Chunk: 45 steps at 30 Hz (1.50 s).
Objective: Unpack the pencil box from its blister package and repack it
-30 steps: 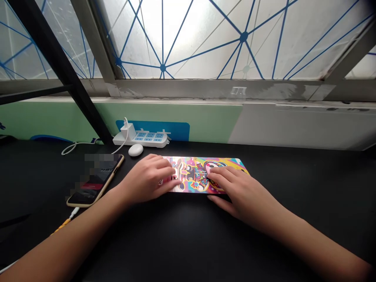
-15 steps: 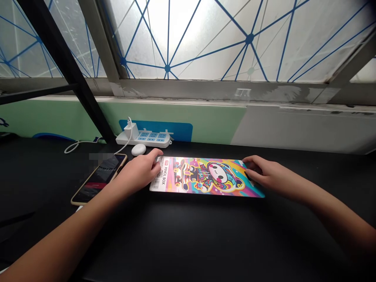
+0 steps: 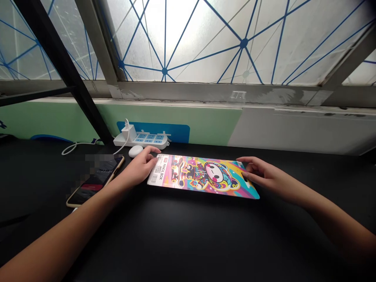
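A flat, brightly printed pencil box with a cartoon figure lies on the black table, its near edge slightly raised. My left hand grips its left end, fingers curled over the far corner. My right hand holds the right end, fingers on top and thumb at the edge.
A phone on a cable lies left of my left hand. A white earbud case and a white power strip with a charger sit by the wall behind it. A black slanted post rises at the left.
My hands slid from the middle of the pencil box out to its two ends. The box now shows its full cover and has tilted up a little at the front.
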Available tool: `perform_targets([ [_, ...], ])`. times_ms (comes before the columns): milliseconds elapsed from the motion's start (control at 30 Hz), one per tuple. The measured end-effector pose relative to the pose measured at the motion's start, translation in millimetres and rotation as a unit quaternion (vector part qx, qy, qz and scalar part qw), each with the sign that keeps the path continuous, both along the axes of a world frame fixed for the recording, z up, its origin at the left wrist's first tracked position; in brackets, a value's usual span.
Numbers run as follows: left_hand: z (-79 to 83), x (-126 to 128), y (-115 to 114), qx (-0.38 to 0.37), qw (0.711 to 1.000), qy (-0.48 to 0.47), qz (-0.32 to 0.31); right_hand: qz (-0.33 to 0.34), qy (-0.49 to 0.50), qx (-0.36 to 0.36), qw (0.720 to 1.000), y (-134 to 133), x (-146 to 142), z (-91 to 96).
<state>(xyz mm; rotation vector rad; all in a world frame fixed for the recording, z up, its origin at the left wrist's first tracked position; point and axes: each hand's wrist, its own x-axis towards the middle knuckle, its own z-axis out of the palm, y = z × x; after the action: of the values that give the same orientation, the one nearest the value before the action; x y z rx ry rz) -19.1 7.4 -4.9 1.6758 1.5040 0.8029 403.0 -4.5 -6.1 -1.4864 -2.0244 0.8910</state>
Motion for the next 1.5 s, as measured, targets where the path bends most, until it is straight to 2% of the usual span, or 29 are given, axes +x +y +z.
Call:
perform_targets([
  [167,-0.5,4.1,-0.8,-0.025,0.996,-0.081,0.014,-0.009,0.084,-0.035,0.996,7.1,8.8,-5.5],
  [267,-2.7,-0.7,3.8,0.002,0.999,-0.038,0.028,-0.043,0.077,-0.041,0.995,13.6,23.7,-6.7],
  [367,-5.9,-10.7,11.5,0.037,0.998,0.031,0.036,-0.052,0.016,-0.041,0.998,19.7,39.1,-7.3],
  [433,-5.9,-15.6,13.9,0.050,0.996,0.063,0.037,-0.059,-0.064,0.003,0.996,21.7,41.7,-7.5],
  [500,-3.1,-16.0,11.8,0.080,0.991,0.104,0.036,-0.089,-0.140,0.080,0.983,20.3,33.9,-7.6],
  [600,3.0,-7.9,0.9,0.186,0.962,0.201,0.010,-0.125,-0.194,0.209,0.950,10.1,3.4,-8.9],
  [633,4.4,-3.7,-3.8,0.222,0.947,0.233,-0.011,-0.108,-0.203,0.252,0.940,4.7,-9.7,-10.2],
  [700,5.1,5.5,-13.4,0.262,0.922,0.278,-0.066,-0.027,-0.221,0.307,0.925,-7.2,-35.4,-15.1],
  [767,3.2,14.1,-21.4,0.271,0.907,0.303,-0.116,0.064,-0.245,0.317,0.914,-16.9,-54.9,-22.1],
  [867,-1.4,23.3,-28.8,0.259,0.896,0.334,-0.138,0.125,-0.273,0.316,0.900,-20.7,-64.0,-31.4],
  [1033,-7.8,27.8,-29.9,0.221,0.888,0.374,-0.148,0.156,-0.289,0.291,0.899,-11.3,-44.3,-28.6],
  [1233,-13.8,26.2,-25.9,0.231,0.859,0.434,-0.145,0.158,-0.274,0.288,0.904,-10.3,-32.6,-23.7],
  [1367,-6.4,27.4,-25.8,0.207,0.848,0.464,-0.151,0.153,-0.271,0.298,0.902,-8.6,-25.5,-31.5],
  [1500,6.1,30.7,-28.8,0.155,0.842,0.491,-0.160,0.149,-0.267,0.266,0.914,-9.1,-18.0,-29.4],
])
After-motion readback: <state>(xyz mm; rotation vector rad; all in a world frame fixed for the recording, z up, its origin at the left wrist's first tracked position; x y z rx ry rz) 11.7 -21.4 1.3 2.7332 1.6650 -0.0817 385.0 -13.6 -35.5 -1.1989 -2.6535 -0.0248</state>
